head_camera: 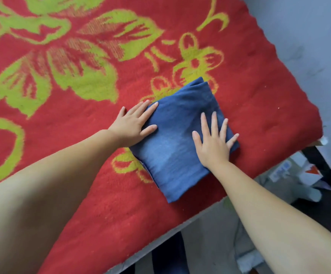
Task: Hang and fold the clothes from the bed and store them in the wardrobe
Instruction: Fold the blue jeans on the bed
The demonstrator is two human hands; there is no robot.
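With my left hand (133, 123) and right hand (213, 142) flat, fingers spread, on the folded jeans (177, 139) near the bed (259, 95) edge, a careless lift could unfold them.

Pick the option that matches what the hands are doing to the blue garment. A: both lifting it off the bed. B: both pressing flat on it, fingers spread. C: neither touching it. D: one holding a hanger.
B: the left hand and right hand lie flat, fingers straight, on the folded blue garment on the red blanket.
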